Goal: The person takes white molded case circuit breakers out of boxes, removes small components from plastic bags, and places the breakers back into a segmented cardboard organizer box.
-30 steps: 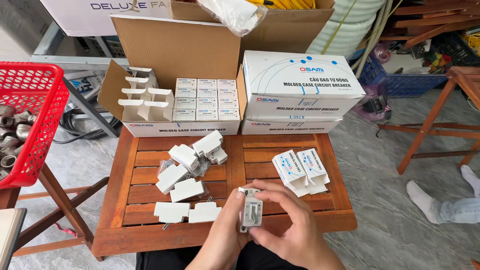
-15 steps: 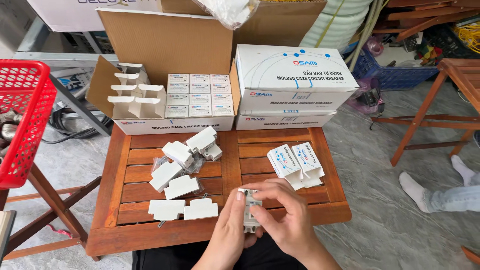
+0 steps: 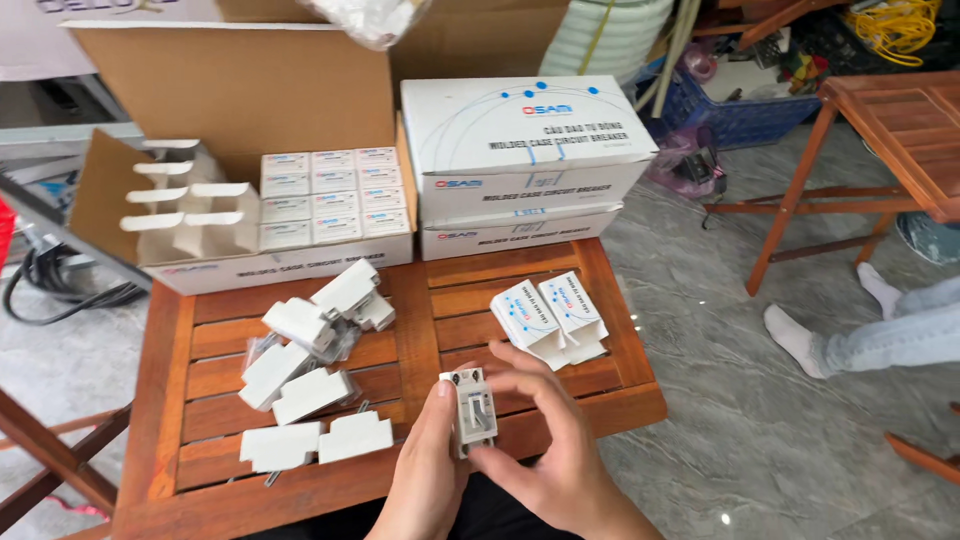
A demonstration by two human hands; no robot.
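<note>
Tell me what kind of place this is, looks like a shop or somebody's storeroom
Probably an informal storeroom or small electrical-goods workspace. Both hands, left hand and right hand, hold a small white breaker over a slatted wooden table, by an open carton of small boxes, stacked white cartons and clutter on a tiled floor.

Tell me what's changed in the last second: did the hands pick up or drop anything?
Nothing picked up or dropped. Both the left hand and right hand keep holding the small white circuit breaker, which looks turned more face-up between the fingers. The loose white breakers and the two small cartons on the wooden table lie as before.
</note>
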